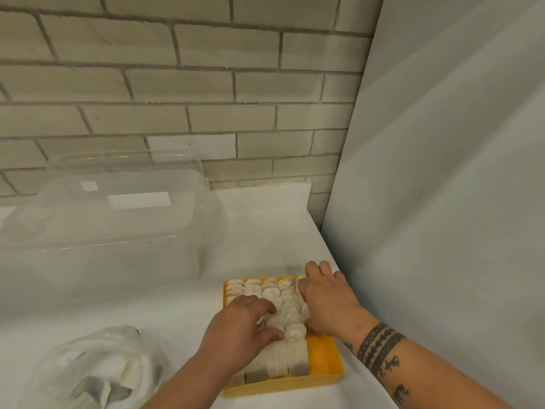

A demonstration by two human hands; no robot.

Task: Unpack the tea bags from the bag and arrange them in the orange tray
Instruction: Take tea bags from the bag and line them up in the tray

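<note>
Two hands: both were down in the orange tray (325, 351), on top of the tea bags (265, 290).
Left hand: the left hand (243, 324) came in from the near side, over the middle rows. Fingers were bent and close together, thumb out toward the right, with a clump of tea bags pinched between thumb and forefinger.
Right hand: the right hand (327, 299) lay along the right column, reaching to the far right corner of the tray. Fingers were curled down over the bags there. I couldn't tell whether they gripped anything or just pressed.
Tea bags: pale, standing on edge in packed rows that filled most of the tray. The far rows were neat. The near ends showed darker tea through the paper.
Tray gap: a bare orange strip stood open at the near right, beside the last row.
Tray spot: on the white counter (265, 231), near its right edge, just beside a white panel (442, 172).
Bag: a crumpled clear plastic bag (97, 367) lay near left on the counter, well apart from the tray, with a few tea bags visible inside.
Container: a large clear plastic container (103, 219) sat far left, against the brick wall (177, 84).
Forearm: the right one carried dark band tattoos (380, 346).
</note>
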